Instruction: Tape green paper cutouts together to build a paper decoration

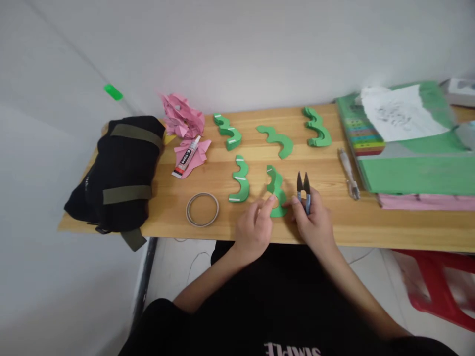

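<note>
My right hand is closed around blue-handled thread snips, whose dark blades point away from me and stand apart. Its fingertips are close to the right edge of a green wavy cutout with a white strip near its top. My left hand pinches at the lower left of this cutout; whether something small is also between the fingers is hidden. Left of it lies another green wavy cutout with white strips across it. Nearer the left side, a roll of tape rests flat on the table.
Along the back are a green stack with white strips, a single green cutout and another green stack. Crumpled pink paper, a glue tube and a black bag lie left; a pen and green sheets lie right.
</note>
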A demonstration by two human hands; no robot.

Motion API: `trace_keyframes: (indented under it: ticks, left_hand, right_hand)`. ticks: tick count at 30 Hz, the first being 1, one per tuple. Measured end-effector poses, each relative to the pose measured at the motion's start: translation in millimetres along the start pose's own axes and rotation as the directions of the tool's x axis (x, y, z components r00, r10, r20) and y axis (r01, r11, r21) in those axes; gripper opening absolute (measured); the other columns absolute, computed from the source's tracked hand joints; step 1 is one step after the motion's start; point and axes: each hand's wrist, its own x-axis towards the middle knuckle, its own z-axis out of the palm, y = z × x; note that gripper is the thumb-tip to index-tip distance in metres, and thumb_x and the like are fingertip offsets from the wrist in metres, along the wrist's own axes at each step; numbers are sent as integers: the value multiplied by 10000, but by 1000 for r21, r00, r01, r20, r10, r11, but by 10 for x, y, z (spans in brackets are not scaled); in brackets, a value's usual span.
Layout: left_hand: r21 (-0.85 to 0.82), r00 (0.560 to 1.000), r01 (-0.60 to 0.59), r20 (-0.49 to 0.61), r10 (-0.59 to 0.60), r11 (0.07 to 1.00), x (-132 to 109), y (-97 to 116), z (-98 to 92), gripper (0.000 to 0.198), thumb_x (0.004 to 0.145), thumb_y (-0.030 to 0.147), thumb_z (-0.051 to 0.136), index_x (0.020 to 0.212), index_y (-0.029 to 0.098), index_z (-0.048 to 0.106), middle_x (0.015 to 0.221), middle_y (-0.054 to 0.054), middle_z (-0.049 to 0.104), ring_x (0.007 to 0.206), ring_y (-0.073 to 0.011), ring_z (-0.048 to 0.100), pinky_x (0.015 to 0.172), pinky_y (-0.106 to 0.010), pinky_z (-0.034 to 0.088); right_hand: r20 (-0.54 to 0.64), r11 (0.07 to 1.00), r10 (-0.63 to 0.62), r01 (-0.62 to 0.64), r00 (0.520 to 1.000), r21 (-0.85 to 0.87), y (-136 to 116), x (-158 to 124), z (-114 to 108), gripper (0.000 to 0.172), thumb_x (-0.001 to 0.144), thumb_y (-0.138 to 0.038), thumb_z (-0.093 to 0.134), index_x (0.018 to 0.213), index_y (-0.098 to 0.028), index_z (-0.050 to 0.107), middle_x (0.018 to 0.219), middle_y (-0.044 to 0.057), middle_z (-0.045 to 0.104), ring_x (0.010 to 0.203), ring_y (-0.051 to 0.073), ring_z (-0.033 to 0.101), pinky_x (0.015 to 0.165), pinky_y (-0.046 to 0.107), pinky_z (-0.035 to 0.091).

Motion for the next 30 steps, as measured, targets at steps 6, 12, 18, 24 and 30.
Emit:
trace_keyframes:
  ticks: [6,12,18,24,30]
  left_hand:
    - [123,994,-56,102,43,991,102,-117,-72,412,918,61,452,1313,171,490,1127,-122,685,1061,-243,637,871,-387,492]
    - [-72,821,-318,478,312,946,337,-359,-112,508,915,56,386,1410,150,454,1425,-78,561,1404,-218,398,1106,-390,327]
    - [-31,762,-439,516,390,898,496,-454,-122,489,894,145,460,1381,149,503,1359,-115,613,1362,-309,440,1125,-498,235]
    - [-106,675,-524,552,489,845,536,-487,-66,469,919,173,451,1385,141,494,1351,-140,608,1319,-289,505,1102,-433,329]
    - [-108,682,-515,550,482,851,534,-432,-15,433,941,141,474,1372,174,505,1320,-115,639,1241,-310,567,1020,-460,423]
  right_hand:
    - [9,1000,10,-10,1000,-4,-19,17,-16,368,908,-447,512,1173,-191,526,702,23,725,526,179,617,595,328,486]
    - [49,997,35,-38,998,71,17,62,-14,363,922,-434,514,1196,-197,523,726,12,729,473,144,586,554,296,485]
    - [109,978,109,-126,988,164,3,118,-47,337,920,-442,531,1163,-208,528,701,-6,717,438,123,575,500,261,489]
    - [128,935,202,-230,971,270,-24,118,-45,325,913,-455,564,1141,-226,533,636,-46,668,436,114,581,466,235,488]
    - [118,821,345,-361,931,442,-101,213,-106,328,848,-478,644,1010,-215,533,528,-77,605,374,94,542,367,187,418]
